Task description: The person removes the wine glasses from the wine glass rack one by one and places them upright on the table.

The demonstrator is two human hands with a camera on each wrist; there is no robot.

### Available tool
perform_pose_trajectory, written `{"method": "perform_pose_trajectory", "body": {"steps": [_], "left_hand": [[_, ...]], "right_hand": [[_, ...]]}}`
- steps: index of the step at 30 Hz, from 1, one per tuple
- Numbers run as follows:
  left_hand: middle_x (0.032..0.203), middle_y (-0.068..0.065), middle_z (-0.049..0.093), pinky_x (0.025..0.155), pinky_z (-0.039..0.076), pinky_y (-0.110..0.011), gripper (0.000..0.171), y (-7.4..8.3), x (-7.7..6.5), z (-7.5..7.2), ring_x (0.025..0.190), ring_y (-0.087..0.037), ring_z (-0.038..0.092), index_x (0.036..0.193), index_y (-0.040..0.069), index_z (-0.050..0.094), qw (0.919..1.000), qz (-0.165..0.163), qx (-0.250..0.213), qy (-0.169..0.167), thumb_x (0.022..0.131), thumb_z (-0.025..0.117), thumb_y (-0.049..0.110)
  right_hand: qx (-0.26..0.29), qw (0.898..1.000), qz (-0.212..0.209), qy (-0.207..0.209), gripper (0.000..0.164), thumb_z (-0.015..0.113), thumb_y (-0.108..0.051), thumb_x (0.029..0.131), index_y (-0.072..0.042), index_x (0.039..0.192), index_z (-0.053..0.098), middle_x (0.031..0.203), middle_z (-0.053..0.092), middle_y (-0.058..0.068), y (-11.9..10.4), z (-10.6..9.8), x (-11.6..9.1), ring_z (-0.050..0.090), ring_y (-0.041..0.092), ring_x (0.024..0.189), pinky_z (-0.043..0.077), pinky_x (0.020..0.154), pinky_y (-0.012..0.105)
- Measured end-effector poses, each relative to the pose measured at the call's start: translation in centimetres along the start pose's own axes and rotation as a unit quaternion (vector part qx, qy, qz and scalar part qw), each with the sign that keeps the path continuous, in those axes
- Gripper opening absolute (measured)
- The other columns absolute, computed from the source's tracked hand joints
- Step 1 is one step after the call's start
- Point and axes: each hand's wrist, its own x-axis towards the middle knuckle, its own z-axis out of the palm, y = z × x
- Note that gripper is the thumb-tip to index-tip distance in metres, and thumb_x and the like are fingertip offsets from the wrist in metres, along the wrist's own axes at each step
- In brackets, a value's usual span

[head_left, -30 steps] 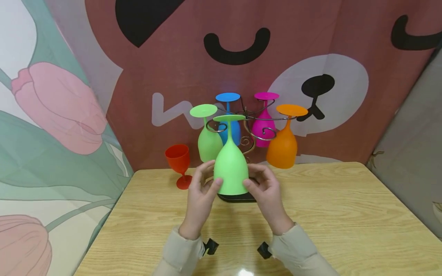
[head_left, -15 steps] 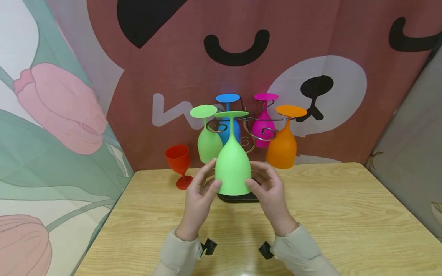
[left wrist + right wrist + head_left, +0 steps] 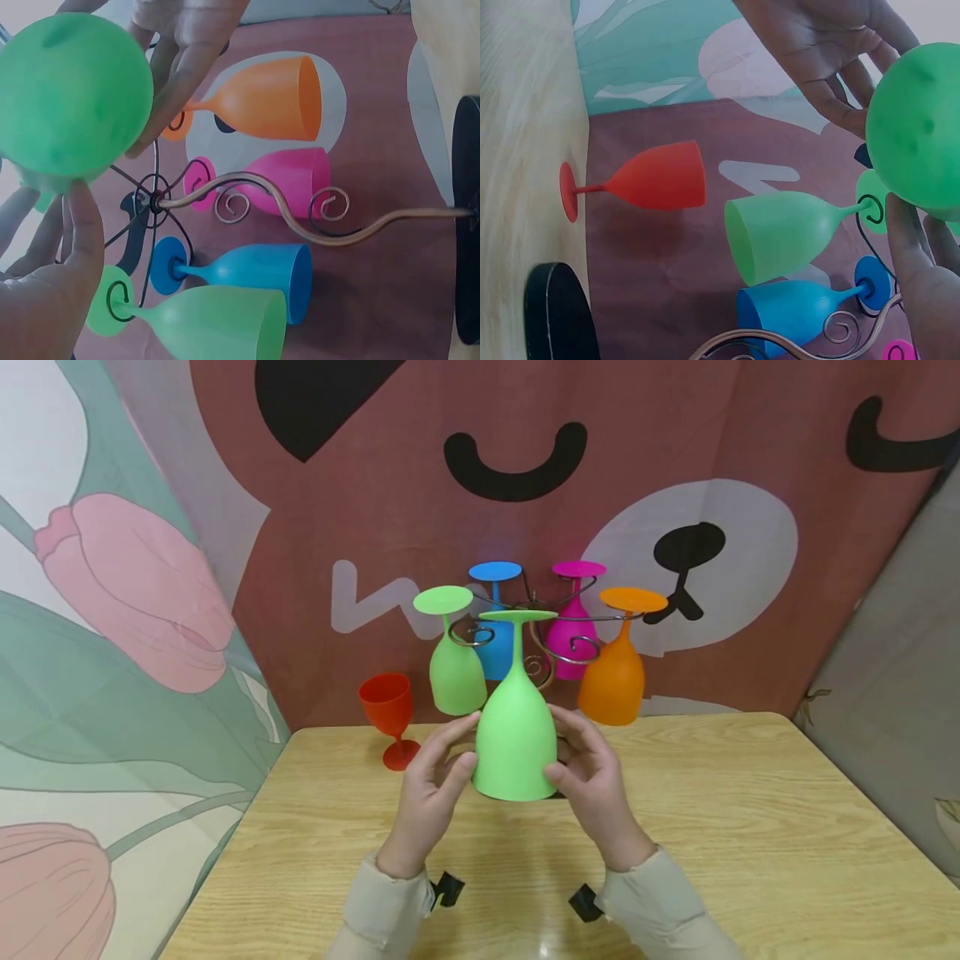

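Both hands hold an upside-down bright green goblet (image 3: 517, 743) in front of a wire glass rack (image 3: 573, 653). My left hand (image 3: 427, 793) grips the bowl's left side, thumb near the rim. My right hand (image 3: 606, 789) grips its right side the same way. The goblet is apart from the table, and its foot overlaps the rack's front in the head view. Upside down on the rack hang a second green goblet (image 3: 457, 681), a blue goblet (image 3: 262, 271), a pink goblet (image 3: 573, 643) and an orange goblet (image 3: 615, 685). Both wrist views look into the held bowl's underside.
A red goblet (image 3: 387, 706) stands upright on the wooden table (image 3: 750, 827), left of the rack. The rack's black base (image 3: 466, 225) is mostly hidden behind the held goblet in the head view. A printed curtain (image 3: 360, 510) hangs behind the table.
The held green goblet has moved right and looks larger, nearer to the head camera, with both hands following. The rack, its hanging goblets and the red goblet have stayed in place.
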Motion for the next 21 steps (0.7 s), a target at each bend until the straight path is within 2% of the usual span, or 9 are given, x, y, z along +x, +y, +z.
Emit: {"method": "perform_pose_trajectory", "body": {"steps": [7, 12, 15, 18, 21], "left_hand": [[0.139, -0.016, 0.054, 0.093, 0.057, -0.037, 0.043, -0.2, 0.1, -0.4, 0.119, -0.023, 0.058, 0.141, -0.001, 0.055, 0.9971, 0.062, 0.028, -0.034, 0.098, 0.06, -0.004], [0.139, -0.021, 0.054, 0.088, 0.059, -0.04, 0.039, -0.3, 0.2, -0.2, 0.122, -0.025, 0.057, 0.138, -0.003, 0.057, 0.99, 0.121, 0.049, -0.054, 0.101, 0.062, 0.01], [0.136, -0.023, 0.055, 0.085, 0.06, -0.04, 0.039, -0.4, 0.4, 0.1, 0.118, -0.028, 0.06, 0.135, -0.003, 0.059, 0.9803, 0.166, 0.084, -0.066, 0.102, 0.061, 0.016], [0.133, -0.022, 0.057, 0.088, 0.059, -0.037, 0.037, -0.4, 0.6, 0.4, 0.113, -0.03, 0.062, 0.134, -0.002, 0.06, 0.9641, 0.214, 0.141, -0.069, 0.103, 0.061, 0.018], [0.133, -0.022, 0.057, 0.094, 0.056, -0.036, 0.036, -0.2, 0.7, 0.5, 0.116, -0.031, 0.061, 0.134, 0.001, 0.061, 0.9492, 0.246, 0.182, -0.072, 0.103, 0.061, 0.019]], "right_hand": [[0.025, 0.999, 0.008, -0.023, 0.063, 0.07, -0.033, 0.098, -0.003, 0.148, 0.047, 0.135, 0.059, 0.005, 0.0, -0.6, -0.2, 0.06, 0.021, 0.118, 0.053, 0.098, 0.032], [0.022, 0.999, 0.006, -0.039, 0.064, 0.07, -0.029, 0.098, 0.001, 0.149, 0.044, 0.14, 0.058, 0.005, -0.4, -1.5, -0.6, 0.059, 0.02, 0.121, 0.052, 0.1, 0.032], [0.018, 0.999, 0.008, -0.047, 0.064, 0.07, -0.03, 0.098, 0.001, 0.148, 0.044, 0.143, 0.057, 0.005, -0.6, -2.1, -0.9, 0.058, 0.021, 0.123, 0.051, 0.101, 0.031], [0.016, 0.998, 0.011, -0.053, 0.061, 0.069, -0.03, 0.098, -0.001, 0.148, 0.046, 0.144, 0.056, 0.005, -0.8, -2.7, -1.3, 0.057, 0.021, 0.123, 0.051, 0.101, 0.032], [0.018, 0.998, 0.018, -0.057, 0.058, 0.068, -0.031, 0.099, -0.005, 0.147, 0.05, 0.144, 0.057, 0.003, -0.9, -3.1, -1.5, 0.056, 0.019, 0.122, 0.051, 0.1, 0.031]]}}
